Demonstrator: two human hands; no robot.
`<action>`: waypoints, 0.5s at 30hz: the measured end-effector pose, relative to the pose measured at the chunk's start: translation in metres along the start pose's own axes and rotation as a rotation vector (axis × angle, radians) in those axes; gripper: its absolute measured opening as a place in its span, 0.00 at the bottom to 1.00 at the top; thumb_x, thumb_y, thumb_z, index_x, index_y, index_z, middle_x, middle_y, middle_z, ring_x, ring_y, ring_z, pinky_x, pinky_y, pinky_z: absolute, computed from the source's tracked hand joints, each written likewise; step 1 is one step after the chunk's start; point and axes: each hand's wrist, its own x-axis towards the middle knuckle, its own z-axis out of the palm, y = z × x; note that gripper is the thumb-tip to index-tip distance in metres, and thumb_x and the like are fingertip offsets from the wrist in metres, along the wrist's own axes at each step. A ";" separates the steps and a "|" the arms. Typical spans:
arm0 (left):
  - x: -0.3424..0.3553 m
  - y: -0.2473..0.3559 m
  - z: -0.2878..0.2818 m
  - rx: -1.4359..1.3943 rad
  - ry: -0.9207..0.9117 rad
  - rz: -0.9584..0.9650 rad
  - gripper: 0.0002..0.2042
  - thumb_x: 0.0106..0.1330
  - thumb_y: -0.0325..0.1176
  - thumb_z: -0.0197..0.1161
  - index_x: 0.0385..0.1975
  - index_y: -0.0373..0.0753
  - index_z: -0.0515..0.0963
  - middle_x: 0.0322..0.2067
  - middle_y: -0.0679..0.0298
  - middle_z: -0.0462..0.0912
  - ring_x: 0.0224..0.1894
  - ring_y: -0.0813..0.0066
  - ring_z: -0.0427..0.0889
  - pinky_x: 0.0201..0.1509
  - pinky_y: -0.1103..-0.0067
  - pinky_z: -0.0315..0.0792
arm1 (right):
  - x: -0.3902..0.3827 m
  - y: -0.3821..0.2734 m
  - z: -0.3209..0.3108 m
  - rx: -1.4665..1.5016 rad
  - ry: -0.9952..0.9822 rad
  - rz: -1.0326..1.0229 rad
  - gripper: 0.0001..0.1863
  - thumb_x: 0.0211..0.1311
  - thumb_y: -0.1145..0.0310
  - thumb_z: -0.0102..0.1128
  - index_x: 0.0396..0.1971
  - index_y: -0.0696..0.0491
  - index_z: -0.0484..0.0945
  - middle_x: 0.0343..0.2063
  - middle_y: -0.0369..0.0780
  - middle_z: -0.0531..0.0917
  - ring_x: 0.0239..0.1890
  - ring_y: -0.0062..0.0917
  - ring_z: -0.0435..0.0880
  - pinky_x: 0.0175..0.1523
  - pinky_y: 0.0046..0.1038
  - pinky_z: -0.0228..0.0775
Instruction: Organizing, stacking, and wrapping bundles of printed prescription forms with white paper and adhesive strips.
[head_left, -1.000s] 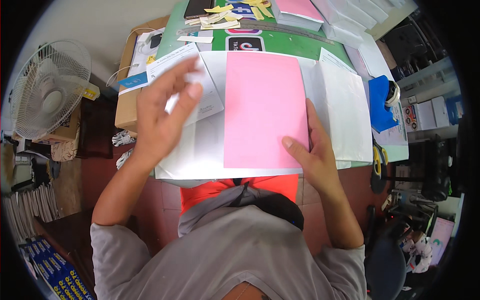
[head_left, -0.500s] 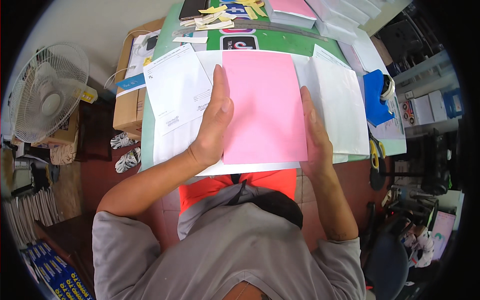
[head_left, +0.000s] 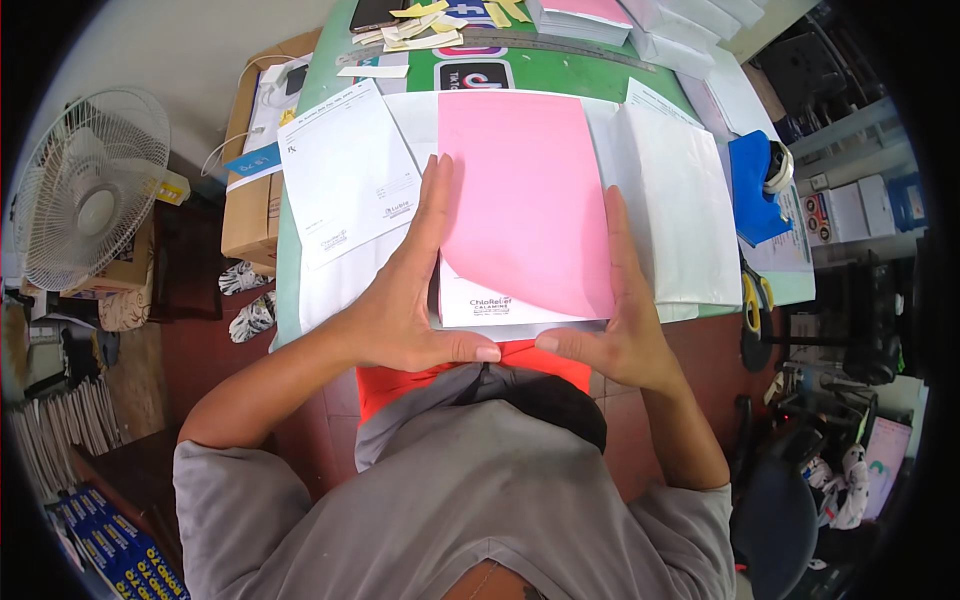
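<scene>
On the green bench (head_left: 560, 75), near edge: a pink-topped paper stack (head_left: 525, 210) was seen lying over a large white sheet (head_left: 330, 290), framed from both sides.
Left grip (head_left: 400, 300): spread, with its fingers laid along the stack's left edge and its thumb stretched out by the near edge; nothing was pinched.
Right grip (head_left: 628, 315): spread likewise, its fingers set along the right edge; the two thumb tips were parted by a small gap.
Pink top sheet (head_left: 520, 180): its near end was curved away, and a white printed sheet (head_left: 490, 305) was exposed beneath.
Weight and feel: the stack was judged fairly light, though its depth could not be told; limp sheet by sheet, smooth enough to slide, easily creased at the corners.
Best hold: the two long sides were favoured, with even, flat pressure; a pinch at the curved end was thought likely to drag single sheets loose.
Alongside: loose printed sheets (head_left: 350, 170) were laid left, a white paper bundle (head_left: 685, 215) right.
</scene>
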 end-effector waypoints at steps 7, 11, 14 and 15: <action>0.002 0.006 -0.003 -0.011 -0.002 -0.041 0.67 0.50 0.48 0.84 0.80 0.36 0.36 0.80 0.38 0.31 0.82 0.47 0.20 0.82 0.58 0.33 | 0.002 0.006 -0.007 -0.102 -0.040 -0.047 0.66 0.49 0.61 0.84 0.80 0.59 0.42 0.80 0.55 0.45 0.82 0.42 0.42 0.81 0.41 0.42; 0.003 0.001 -0.002 0.013 -0.001 -0.035 0.58 0.52 0.45 0.82 0.79 0.36 0.50 0.80 0.39 0.36 0.82 0.45 0.20 0.81 0.57 0.37 | 0.002 0.007 -0.007 -0.139 -0.053 -0.033 0.61 0.48 0.63 0.85 0.79 0.53 0.53 0.79 0.58 0.43 0.83 0.47 0.39 0.80 0.45 0.43; 0.002 0.002 -0.003 0.042 -0.009 -0.005 0.56 0.53 0.42 0.81 0.79 0.36 0.52 0.80 0.38 0.38 0.82 0.45 0.20 0.81 0.57 0.36 | 0.004 0.004 -0.005 -0.054 -0.039 -0.040 0.59 0.47 0.65 0.85 0.78 0.51 0.57 0.79 0.59 0.42 0.83 0.48 0.40 0.80 0.44 0.46; 0.003 0.002 -0.002 0.040 -0.011 -0.006 0.56 0.53 0.42 0.81 0.79 0.36 0.52 0.80 0.38 0.38 0.82 0.45 0.20 0.81 0.57 0.36 | 0.004 0.005 -0.006 -0.053 -0.038 -0.038 0.59 0.47 0.65 0.85 0.78 0.51 0.57 0.79 0.59 0.42 0.83 0.48 0.40 0.80 0.44 0.46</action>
